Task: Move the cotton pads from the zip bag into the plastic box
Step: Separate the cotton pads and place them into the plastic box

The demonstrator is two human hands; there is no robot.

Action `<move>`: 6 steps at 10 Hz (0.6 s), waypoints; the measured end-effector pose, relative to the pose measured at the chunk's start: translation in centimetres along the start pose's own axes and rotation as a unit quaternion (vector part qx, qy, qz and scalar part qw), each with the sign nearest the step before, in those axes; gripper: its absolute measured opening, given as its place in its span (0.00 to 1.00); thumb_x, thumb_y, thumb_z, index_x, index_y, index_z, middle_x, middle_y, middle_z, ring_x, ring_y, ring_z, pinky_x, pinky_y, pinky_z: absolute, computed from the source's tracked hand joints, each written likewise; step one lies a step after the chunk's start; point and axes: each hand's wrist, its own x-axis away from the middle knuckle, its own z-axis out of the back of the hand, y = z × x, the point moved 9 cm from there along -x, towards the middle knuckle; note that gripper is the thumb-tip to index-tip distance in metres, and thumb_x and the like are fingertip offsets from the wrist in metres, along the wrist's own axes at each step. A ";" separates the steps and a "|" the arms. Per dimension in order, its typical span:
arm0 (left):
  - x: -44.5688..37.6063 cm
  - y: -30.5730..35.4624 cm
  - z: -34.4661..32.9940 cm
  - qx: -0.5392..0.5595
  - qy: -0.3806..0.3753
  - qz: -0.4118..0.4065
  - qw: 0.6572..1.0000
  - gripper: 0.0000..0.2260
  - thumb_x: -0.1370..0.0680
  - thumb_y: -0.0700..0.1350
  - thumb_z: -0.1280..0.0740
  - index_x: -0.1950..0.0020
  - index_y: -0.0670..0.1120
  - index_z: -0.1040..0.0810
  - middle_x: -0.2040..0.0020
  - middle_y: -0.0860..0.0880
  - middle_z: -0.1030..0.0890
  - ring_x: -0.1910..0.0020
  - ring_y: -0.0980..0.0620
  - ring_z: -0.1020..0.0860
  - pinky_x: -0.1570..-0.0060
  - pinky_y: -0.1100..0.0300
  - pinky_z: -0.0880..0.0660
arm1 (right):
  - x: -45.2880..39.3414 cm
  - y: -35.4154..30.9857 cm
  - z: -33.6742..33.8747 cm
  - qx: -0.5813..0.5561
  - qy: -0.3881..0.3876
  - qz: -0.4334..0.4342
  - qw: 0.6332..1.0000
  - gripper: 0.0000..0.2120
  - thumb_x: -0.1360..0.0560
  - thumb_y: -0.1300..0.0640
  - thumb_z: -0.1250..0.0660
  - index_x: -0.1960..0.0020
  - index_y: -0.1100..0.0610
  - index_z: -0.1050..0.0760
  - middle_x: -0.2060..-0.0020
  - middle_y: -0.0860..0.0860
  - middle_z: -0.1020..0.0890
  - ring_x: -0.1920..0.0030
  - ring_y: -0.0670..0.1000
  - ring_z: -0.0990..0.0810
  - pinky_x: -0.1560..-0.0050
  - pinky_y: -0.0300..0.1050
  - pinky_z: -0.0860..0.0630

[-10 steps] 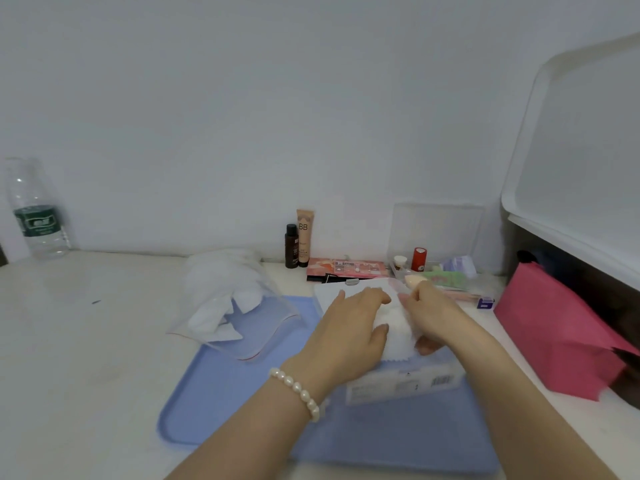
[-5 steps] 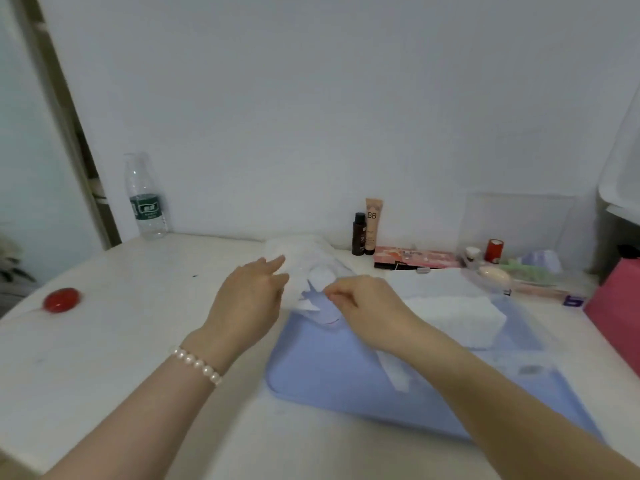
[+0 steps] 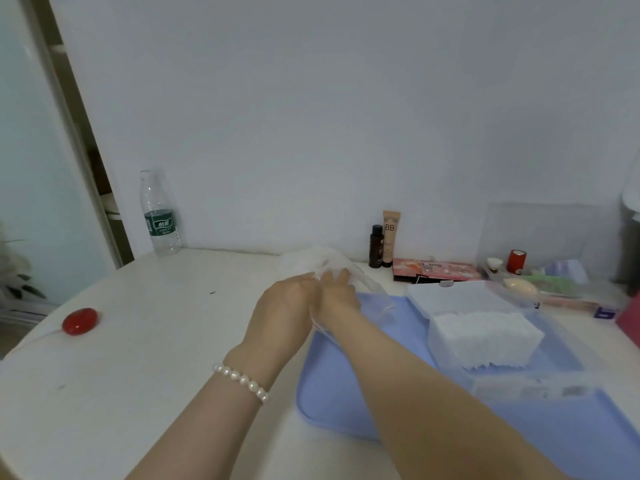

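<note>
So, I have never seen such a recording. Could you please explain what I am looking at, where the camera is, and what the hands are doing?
There is no machine here. A person wears one camera on the head, looking forward and down, so you see their own two arms reaching out over a white table.

Both hands meet at a clear zip bag with white cotton pads inside. The left hand, with a pearl bracelet at the wrist, is at the bag's mouth. The right hand reaches into it. How the fingers grip is too blurred to tell.

To the right, on a blue tray, stands a clear plastic box already holding a stack of pads.

Along the wall are a water bottle, a dark bottle, a BB tube and other cosmetics. A red round thing lies at the left.
</note>
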 end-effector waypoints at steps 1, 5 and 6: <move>-0.1 1.0 0.5 -0.006 -0.011 -0.029 1.000 0.21 0.32 0.46 0.48 0.60 0.43 0.16 0.63 0.45 0.15 0.67 0.47 0.17 0.77 0.60 0.24 | -0.7 0.1 0.3 -0.001 -0.004 -0.021 1.000 0.27 0.21 0.50 0.43 0.26 0.56 0.47 0.27 0.56 0.44 0.31 0.57 0.37 0.38 0.49 0.33; -0.5 -1.3 -0.1 0.029 -0.039 0.053 0.997 0.14 0.34 0.38 0.43 0.60 0.37 0.18 0.59 0.39 0.16 0.68 0.45 0.18 0.67 0.52 0.21 | -0.9 -0.5 1.2 -0.016 0.113 0.039 0.993 0.12 0.20 0.62 0.48 0.39 0.61 0.33 0.41 0.58 0.26 0.42 0.57 0.26 0.51 0.42 0.31; -0.5 -1.6 0.5 0.024 -0.006 0.064 0.998 0.21 0.32 0.43 0.48 0.54 0.36 0.18 0.53 0.39 0.17 0.60 0.41 0.18 0.57 0.47 0.22 | -1.2 -0.5 0.9 -0.016 0.104 0.065 0.992 0.15 0.19 0.62 0.50 0.37 0.65 0.31 0.39 0.60 0.25 0.40 0.57 0.27 0.68 0.24 0.35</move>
